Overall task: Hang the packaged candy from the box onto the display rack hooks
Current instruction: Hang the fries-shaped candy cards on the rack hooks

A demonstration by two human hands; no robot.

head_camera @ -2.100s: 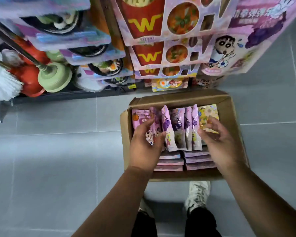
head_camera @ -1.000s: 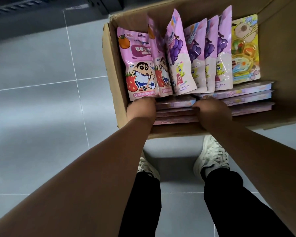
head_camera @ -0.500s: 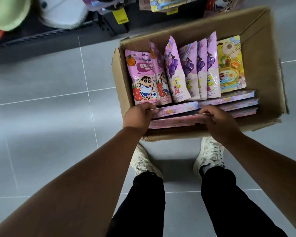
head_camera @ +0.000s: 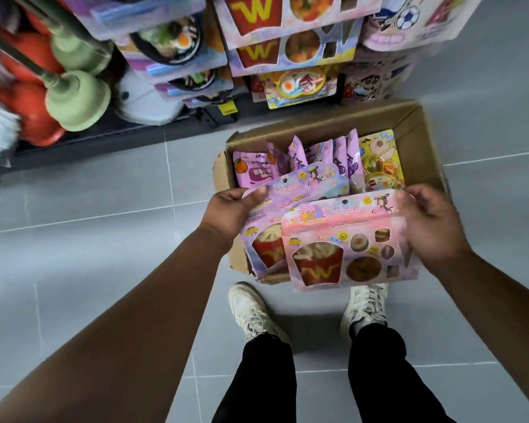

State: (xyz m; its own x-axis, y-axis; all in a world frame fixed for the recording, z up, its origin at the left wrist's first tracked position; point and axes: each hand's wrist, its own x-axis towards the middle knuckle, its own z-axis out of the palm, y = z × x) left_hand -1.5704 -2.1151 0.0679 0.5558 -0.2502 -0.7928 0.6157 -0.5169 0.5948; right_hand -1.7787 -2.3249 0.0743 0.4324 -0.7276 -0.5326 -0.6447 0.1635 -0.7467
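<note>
**Two fries packs lifted, none of this batch hung yet**

The left hand (head_camera: 232,209) pinches the top-left corner of the rear fries candy pack (head_camera: 306,190), thumb on the face and fingers curled behind. The right hand (head_camera: 431,221) grips the top-right corner of the front fries candy pack (head_camera: 342,245); its fingertips are blurred, so the exact hold is unclear. Both packs are held above the near end of the cardboard box (head_camera: 409,123), the front one overlapping the rear, and each shows its hang hole near the top edge.

I judge the task to be in its pick-up stage. The two packs are out of the box but well apart from the display rack (head_camera: 119,138), where matching hung fries packs (head_camera: 287,50) already sit in rows. The hooks themselves are hidden behind that stock. Left in the box are a row of upright pink pouches (head_camera: 318,154) and a yellow candy pack (head_camera: 379,166), so most of the hanging remains. The box stands on the grey tiled floor (head_camera: 104,239), just beside the rack's base.
</note>
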